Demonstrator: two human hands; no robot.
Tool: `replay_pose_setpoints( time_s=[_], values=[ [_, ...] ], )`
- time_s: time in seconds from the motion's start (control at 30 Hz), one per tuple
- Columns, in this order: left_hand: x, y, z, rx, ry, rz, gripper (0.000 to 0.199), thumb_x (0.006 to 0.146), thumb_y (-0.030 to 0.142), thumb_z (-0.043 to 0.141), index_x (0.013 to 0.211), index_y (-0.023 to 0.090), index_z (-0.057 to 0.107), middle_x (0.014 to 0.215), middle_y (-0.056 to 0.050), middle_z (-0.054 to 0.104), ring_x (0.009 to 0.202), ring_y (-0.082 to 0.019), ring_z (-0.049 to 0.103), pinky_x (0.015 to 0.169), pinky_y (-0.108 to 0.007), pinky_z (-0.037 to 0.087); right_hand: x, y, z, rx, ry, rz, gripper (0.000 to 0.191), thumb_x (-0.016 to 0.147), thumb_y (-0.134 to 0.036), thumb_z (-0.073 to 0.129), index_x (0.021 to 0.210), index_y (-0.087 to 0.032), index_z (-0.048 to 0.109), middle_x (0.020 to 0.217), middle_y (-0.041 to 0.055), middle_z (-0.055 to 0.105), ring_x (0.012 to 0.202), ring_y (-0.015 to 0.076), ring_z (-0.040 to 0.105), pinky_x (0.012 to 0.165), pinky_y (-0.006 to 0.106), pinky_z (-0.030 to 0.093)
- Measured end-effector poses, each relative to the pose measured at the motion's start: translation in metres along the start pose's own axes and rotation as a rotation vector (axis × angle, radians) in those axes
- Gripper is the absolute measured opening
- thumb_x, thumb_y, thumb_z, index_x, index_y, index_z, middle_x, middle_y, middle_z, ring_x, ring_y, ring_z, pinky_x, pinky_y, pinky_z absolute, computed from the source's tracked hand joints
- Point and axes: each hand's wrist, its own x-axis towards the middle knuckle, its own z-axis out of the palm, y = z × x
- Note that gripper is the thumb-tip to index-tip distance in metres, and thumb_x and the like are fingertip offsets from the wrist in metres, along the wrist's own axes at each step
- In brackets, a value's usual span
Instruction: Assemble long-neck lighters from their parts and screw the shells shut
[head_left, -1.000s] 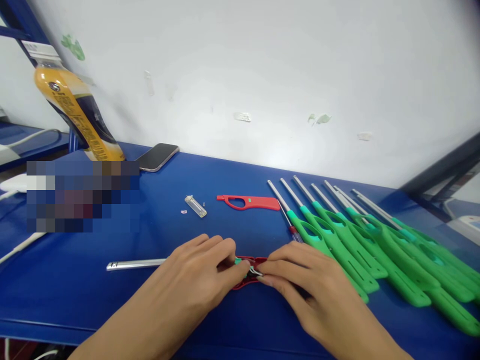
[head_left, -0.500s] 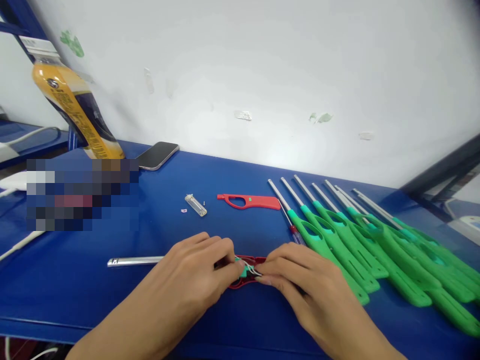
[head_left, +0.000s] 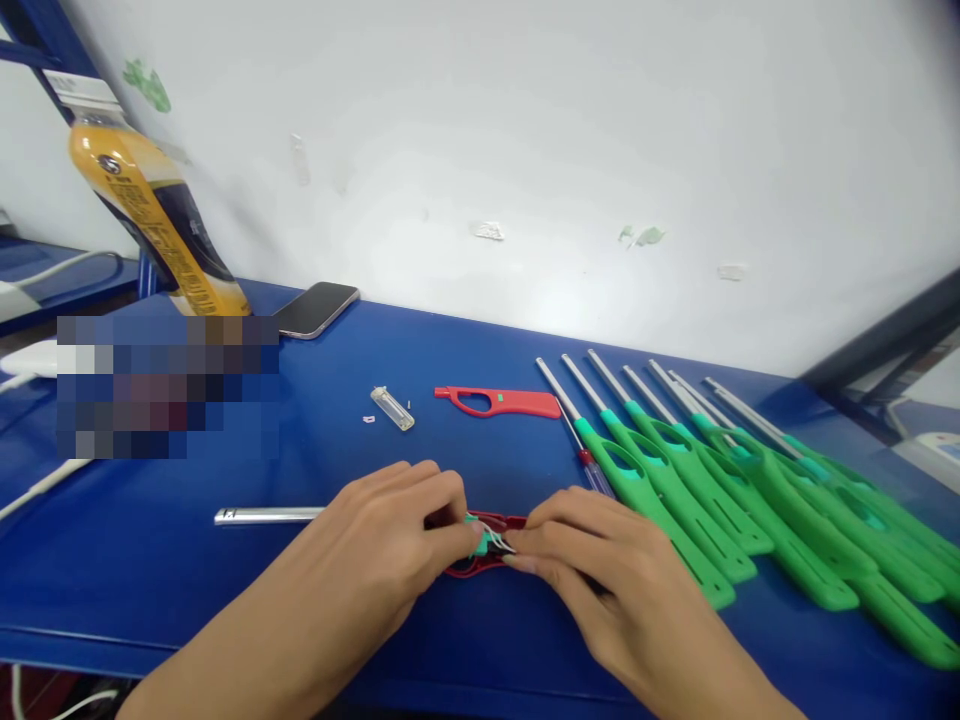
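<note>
A red lighter shell (head_left: 471,571) lies open under both hands, its metal tube (head_left: 270,515) pointing left. Inside it show a teal part (head_left: 480,538) and thin white wires (head_left: 498,540). My left hand (head_left: 397,540) pinches the teal part between thumb and forefinger. The fingers of my right hand (head_left: 600,560) are closed at the ends of the white wires, on the shell's right side. Beyond the hands lies the other red shell half (head_left: 517,403). A clear fuel tank (head_left: 392,409) rests to its left, beside tiny loose pieces.
Several green lighters (head_left: 697,500) with metal tubes cover the right of the blue table (head_left: 315,620). A screwdriver (head_left: 592,472) lies beside them. At the back left are a phone (head_left: 319,309), a yellow bottle (head_left: 157,200) and white cables (head_left: 45,487).
My left hand has shifted slightly left with the teal part. My right fingers have moved slightly left too, still at the wires.
</note>
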Motion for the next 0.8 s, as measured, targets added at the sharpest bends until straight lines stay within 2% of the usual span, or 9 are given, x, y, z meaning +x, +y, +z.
replay_pose_setpoints(
  time_s=[0.1,0.27,0.4,0.63,0.8],
  values=[
    [-0.001,-0.003,-0.002,-0.036,-0.031,-0.021,0.033,0.11,0.003,0.043,0.101,0.023,0.067,0.094,0.001,0.064,0.078,-0.017,0.052,0.07,-0.031,0.038,0.001,-0.001,0.001,-0.009,-0.014,0.006,0.02,0.11,-0.016,0.057,0.109,-0.028,0.073,0.1,-0.0032,0.072,0.087,0.0149,0.062,0.081,0.032,0.048],
    [0.0,-0.004,-0.005,-0.073,-0.022,-0.026,0.038,0.106,-0.002,0.042,0.099,0.023,0.069,0.093,0.001,0.064,0.077,-0.016,0.054,0.067,-0.027,0.039,0.002,-0.005,-0.001,-0.045,-0.042,0.014,0.019,0.111,-0.017,0.055,0.103,-0.027,0.069,0.101,-0.0026,0.071,0.087,0.0158,0.062,0.084,0.034,0.047],
    [-0.002,-0.004,-0.005,-0.084,-0.059,-0.07,0.045,0.103,-0.006,0.04,0.112,0.026,0.07,0.098,0.001,0.065,0.082,-0.017,0.057,0.07,-0.027,0.042,0.003,-0.009,0.0,-0.051,-0.04,0.042,0.017,0.11,-0.019,0.057,0.1,-0.028,0.067,0.099,-0.0044,0.07,0.086,0.0157,0.061,0.083,0.034,0.046],
    [-0.002,-0.006,-0.004,-0.077,-0.064,-0.064,0.04,0.106,-0.001,0.042,0.116,0.026,0.071,0.096,0.001,0.064,0.08,-0.017,0.058,0.069,-0.027,0.042,0.004,-0.011,0.007,-0.034,0.031,0.04,0.016,0.11,-0.016,0.056,0.1,-0.027,0.062,0.097,-0.0047,0.068,0.086,0.0151,0.062,0.08,0.032,0.046],
    [-0.003,-0.005,-0.004,-0.074,-0.056,-0.088,0.037,0.105,-0.001,0.044,0.113,0.025,0.069,0.097,0.001,0.062,0.078,-0.016,0.058,0.069,-0.026,0.041,0.005,-0.012,0.011,-0.016,0.097,0.054,0.015,0.109,-0.017,0.059,0.098,-0.026,0.061,0.093,-0.0047,0.066,0.08,0.0139,0.06,0.072,0.03,0.046]
  ],
)
